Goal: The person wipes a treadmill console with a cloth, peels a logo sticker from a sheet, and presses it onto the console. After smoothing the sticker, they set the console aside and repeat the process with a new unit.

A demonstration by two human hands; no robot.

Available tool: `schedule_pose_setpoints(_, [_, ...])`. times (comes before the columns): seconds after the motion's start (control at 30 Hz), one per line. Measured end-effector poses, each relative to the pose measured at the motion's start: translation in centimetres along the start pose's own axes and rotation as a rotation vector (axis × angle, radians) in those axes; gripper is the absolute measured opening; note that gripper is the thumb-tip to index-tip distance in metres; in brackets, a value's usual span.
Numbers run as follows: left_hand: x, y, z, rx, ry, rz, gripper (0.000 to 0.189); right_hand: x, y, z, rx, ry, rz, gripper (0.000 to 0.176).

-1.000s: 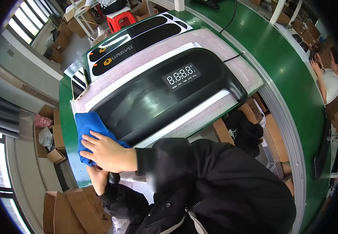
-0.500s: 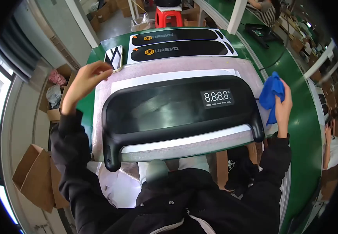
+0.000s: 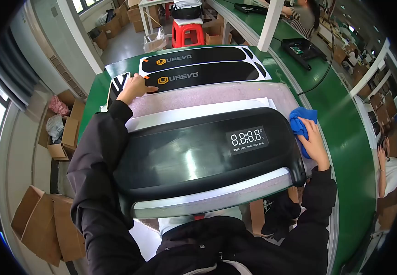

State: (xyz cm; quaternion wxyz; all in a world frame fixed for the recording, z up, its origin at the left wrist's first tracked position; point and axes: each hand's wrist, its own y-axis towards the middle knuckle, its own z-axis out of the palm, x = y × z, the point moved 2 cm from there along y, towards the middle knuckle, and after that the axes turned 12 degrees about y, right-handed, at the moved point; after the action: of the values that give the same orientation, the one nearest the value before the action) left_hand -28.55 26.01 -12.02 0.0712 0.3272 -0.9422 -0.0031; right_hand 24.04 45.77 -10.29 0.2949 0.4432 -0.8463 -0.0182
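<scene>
A black console panel (image 3: 184, 158) with a white-digit display (image 3: 247, 140) lies across the padded mat in front of me. My left hand (image 3: 135, 89) reaches over its far left corner to the near left corner of a sheet of black UREVO stickers (image 3: 221, 73). Thumb and forefinger are spread there, close to an orange tab (image 3: 146, 77); the other fingers are partly hidden. A phone (image 3: 117, 87) lies just left of that hand. At the panel's right end, my right hand (image 3: 314, 141) rests low with its fingers over a crumpled blue cloth (image 3: 303, 120).
White sheets (image 3: 198, 113) lie under the panel on the pinkish mat (image 3: 278, 95). A green conveyor (image 3: 345, 160) runs along the right, with a black housing (image 3: 303, 51) and cable. Cardboard boxes (image 3: 47, 220) stand at left. Other people sit beyond the line.
My left hand has moved right and forward from beside the phone to the sticker sheet's corner. My right hand has lowered the blue cloth beside the panel. The view has shifted.
</scene>
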Motion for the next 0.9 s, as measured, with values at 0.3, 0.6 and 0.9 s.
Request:
schedule_pose_setpoints(0.3, [2.2, 0.7, 0.4, -0.055, -0.218, -0.096, 0.050, 0.1, 1.1, -0.2, 0.134, -0.093, 0.059, 0.046])
schedule_pose_setpoints(0.6, [1.8, -0.5, -0.3, -0.145, -0.188, -0.111, 0.051, 0.9, 2.2, -0.7, 0.254, -0.101, 0.163, 0.053])
schedule_pose_setpoints(0.9, [2.5, -2.2, -1.4, -0.473, -0.441, -0.174, 0.027, 11.4, 6.5, -4.5, 0.255, -0.267, 0.222, 0.051])
